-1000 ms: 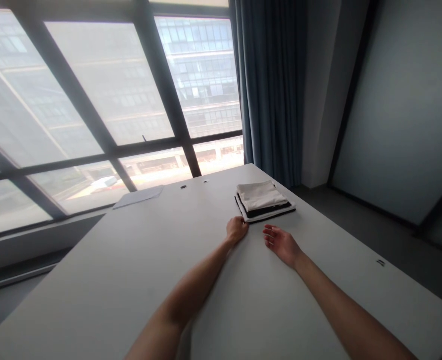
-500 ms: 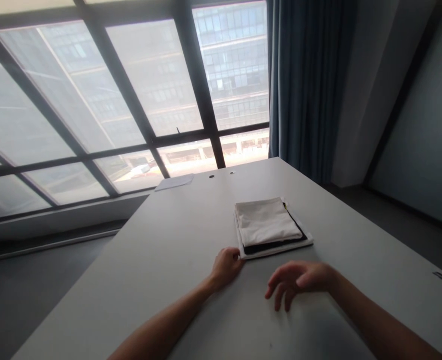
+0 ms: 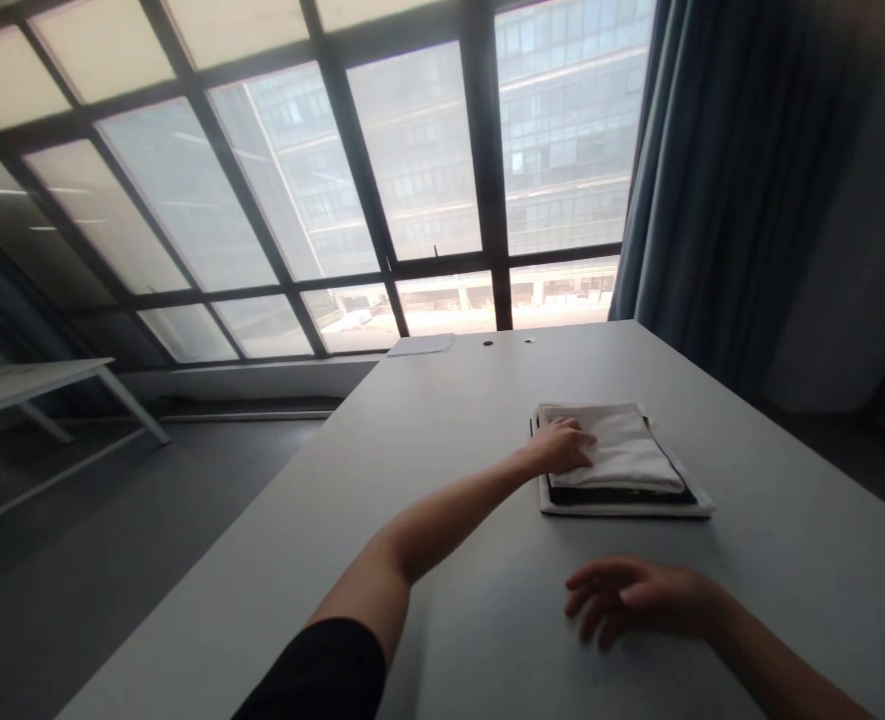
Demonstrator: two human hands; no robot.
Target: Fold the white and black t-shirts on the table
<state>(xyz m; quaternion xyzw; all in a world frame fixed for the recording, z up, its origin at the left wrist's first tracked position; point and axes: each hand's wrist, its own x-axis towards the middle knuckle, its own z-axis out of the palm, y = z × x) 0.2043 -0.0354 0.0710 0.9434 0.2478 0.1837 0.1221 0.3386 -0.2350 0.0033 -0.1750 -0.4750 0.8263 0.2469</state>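
Note:
A stack of folded cloths lies on the white table: a white folded cloth on top, a black layer under it, and a larger white layer showing at the bottom. My left hand rests on the left part of the top cloth, fingers extended over it and touching it. Nearer to me, my right hand hovers over the table in front of the stack. Its fingers are loosely bent and apart, with nothing in them.
The white table stretches toward the windows. At its far end lies a sheet of paper, with a dark round hole beside it. A blue curtain hangs at the right. Another table stands at the left.
My left hand has moved from the stack's near left corner onto the top cloth. My right hand stays open in front of the stack. The view has swung left.

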